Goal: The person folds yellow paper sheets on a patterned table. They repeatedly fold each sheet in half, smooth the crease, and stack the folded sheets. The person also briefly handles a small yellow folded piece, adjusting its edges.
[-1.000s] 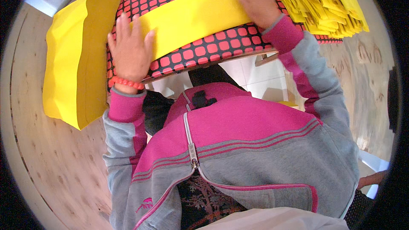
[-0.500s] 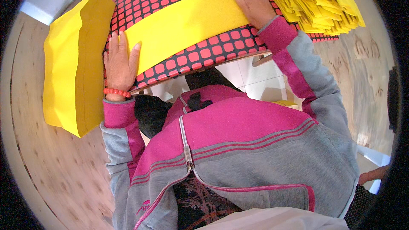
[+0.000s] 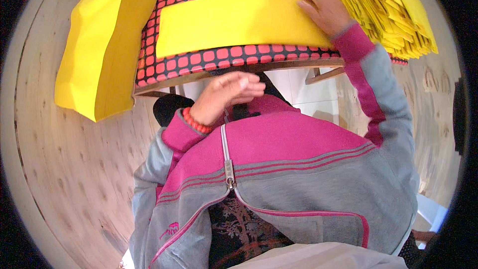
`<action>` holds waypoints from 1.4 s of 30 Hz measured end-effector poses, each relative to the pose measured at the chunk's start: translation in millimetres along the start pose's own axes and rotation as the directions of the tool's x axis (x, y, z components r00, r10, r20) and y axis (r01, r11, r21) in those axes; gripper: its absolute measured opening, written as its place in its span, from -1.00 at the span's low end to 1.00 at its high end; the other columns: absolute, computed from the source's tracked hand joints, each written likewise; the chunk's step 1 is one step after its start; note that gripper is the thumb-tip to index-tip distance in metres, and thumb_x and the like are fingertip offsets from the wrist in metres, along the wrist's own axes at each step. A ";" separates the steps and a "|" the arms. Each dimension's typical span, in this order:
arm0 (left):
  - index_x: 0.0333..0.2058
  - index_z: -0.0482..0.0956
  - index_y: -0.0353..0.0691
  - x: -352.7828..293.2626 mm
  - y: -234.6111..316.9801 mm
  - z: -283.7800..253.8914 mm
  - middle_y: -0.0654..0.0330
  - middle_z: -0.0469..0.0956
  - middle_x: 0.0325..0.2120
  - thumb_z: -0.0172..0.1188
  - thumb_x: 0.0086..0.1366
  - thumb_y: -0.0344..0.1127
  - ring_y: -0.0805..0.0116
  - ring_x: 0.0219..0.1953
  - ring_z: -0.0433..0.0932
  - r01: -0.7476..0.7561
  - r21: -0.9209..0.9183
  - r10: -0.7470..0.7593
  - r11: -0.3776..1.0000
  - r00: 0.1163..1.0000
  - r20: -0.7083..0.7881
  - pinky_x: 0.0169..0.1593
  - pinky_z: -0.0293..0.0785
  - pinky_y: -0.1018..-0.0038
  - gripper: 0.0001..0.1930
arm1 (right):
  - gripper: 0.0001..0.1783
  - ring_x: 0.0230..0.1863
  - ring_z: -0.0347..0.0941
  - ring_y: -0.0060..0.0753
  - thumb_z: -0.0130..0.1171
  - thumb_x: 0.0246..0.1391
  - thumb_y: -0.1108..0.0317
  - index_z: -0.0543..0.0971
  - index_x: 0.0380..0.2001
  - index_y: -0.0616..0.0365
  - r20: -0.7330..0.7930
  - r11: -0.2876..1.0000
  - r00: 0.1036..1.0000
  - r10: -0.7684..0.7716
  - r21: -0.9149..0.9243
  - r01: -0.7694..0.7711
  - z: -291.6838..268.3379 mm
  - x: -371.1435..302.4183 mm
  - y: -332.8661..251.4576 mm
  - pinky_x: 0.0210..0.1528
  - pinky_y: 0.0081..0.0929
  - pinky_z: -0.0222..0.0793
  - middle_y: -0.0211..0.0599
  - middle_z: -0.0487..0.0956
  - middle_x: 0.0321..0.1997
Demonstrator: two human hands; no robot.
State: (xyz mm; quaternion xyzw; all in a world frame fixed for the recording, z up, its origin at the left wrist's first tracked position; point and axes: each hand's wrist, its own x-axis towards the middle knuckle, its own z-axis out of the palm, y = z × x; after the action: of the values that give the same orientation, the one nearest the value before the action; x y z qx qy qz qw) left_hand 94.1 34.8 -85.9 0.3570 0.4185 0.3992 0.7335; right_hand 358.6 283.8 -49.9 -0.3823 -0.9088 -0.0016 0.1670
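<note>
A flat, folded piece of yellow fabric (image 3: 234, 25) lies lengthwise across a table covered in red squares on black (image 3: 194, 62). At its right end is my right hand (image 3: 328, 12), fingers bent and a little apart, touching or just over the fabric. My left hand (image 3: 226, 94) hangs in the air between my body and the table's near edge. Its fingers are stretched out to the right with nothing in them, and a red bead bracelet (image 3: 196, 121) circles that wrist.
A larger yellow fabric piece (image 3: 107, 45) with a crease down it hangs over the table's left end. Stacked at the far right are several folded yellow pieces (image 3: 388, 15). A wooden frame (image 3: 199, 77) runs under the near edge, and wood-patterned flooring (image 3: 74, 169) surrounds the table.
My left hand has lifted off the fabric's left end and come right and back toward my body. My right hand stays by the right end. The whole scene has shifted slightly with my head.
</note>
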 end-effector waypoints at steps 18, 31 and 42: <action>0.35 0.27 -0.32 -18.0 20.2 -3.3 0.02 0.39 0.31 0.06 0.49 -0.33 0.11 0.34 0.38 -0.230 -0.522 0.218 0.821 0.972 -0.086 0.40 0.31 0.15 -0.49 | -0.20 0.26 0.49 -0.34 -0.09 0.38 -0.28 0.39 0.30 0.24 0.620 -0.127 0.653 -0.435 0.675 -0.727 10.1 -1.3 -89.6 0.36 -0.28 0.33 -0.16 0.52 0.30; 0.19 0.46 -0.31 -21.8 141.3 6.2 0.15 0.64 -0.01 0.20 0.40 -0.32 0.35 -0.05 0.65 -0.468 0.442 0.576 0.765 0.805 -0.144 -0.02 0.59 0.44 -0.57 | -0.58 0.10 0.58 -0.37 0.13 0.37 0.28 0.50 0.16 0.35 -0.088 -0.175 0.983 -0.160 0.983 0.060 -89.2 120.7 -128.9 0.18 -0.31 0.52 -0.17 0.64 0.13; 0.07 0.60 -0.26 41.1 192.1 -66.9 0.25 0.69 -0.09 0.29 0.38 -0.21 0.44 -0.08 0.64 -0.546 0.639 0.674 0.541 0.736 0.059 0.06 0.53 0.44 -0.63 | -0.52 0.15 0.54 -0.27 0.06 0.42 0.25 0.40 0.24 0.38 -0.272 0.018 0.920 -0.284 0.957 0.288 -126.9 135.4 -123.0 0.23 -0.31 0.51 -0.08 0.57 0.16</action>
State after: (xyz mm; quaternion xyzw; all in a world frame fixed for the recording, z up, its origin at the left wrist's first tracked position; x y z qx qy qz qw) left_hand -7.5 165.8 39.0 0.6590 0.4425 0.5026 0.3427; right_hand 223.2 274.2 126.6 0.0214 -0.7259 0.5748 0.3772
